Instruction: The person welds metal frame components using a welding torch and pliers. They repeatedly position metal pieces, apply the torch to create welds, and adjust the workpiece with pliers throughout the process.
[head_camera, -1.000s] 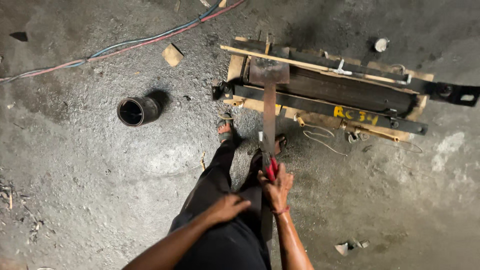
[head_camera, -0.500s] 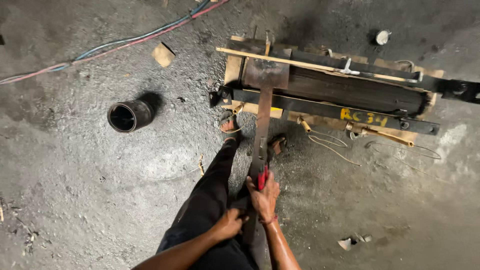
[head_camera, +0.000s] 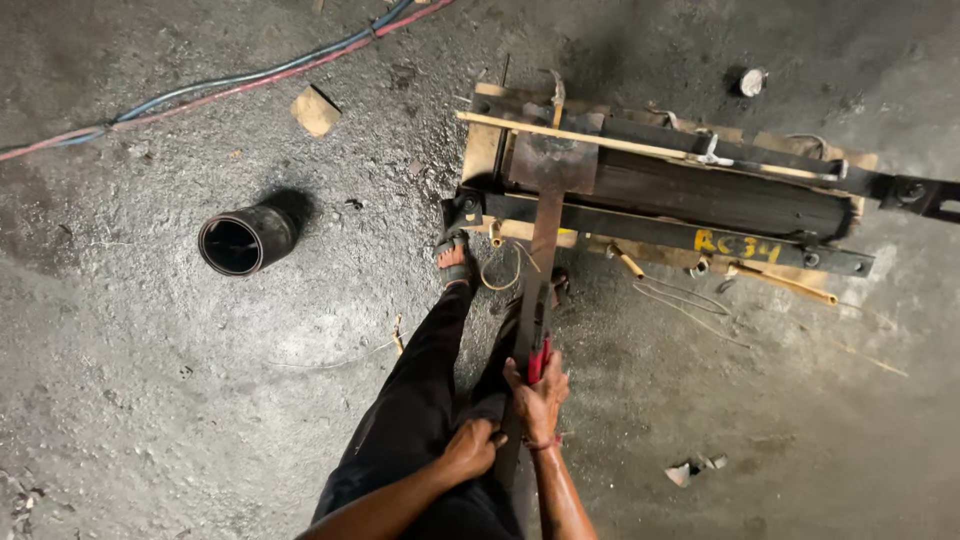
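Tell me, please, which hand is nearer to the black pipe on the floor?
Left. The left hand rests on the thigh, on the black pipe's side; the right hand grips the long bar, farther from it.

One marking is seen: yellow hand-painted characters (head_camera: 742, 246) are set on the near face of the long dark metal bar (head_camera: 640, 226) that runs along the front of the wooden frame (head_camera: 482, 150), toward its right end. No packages, printed labels, signs or screens are shown elsewhere on the concrete floor (head_camera: 150, 380).
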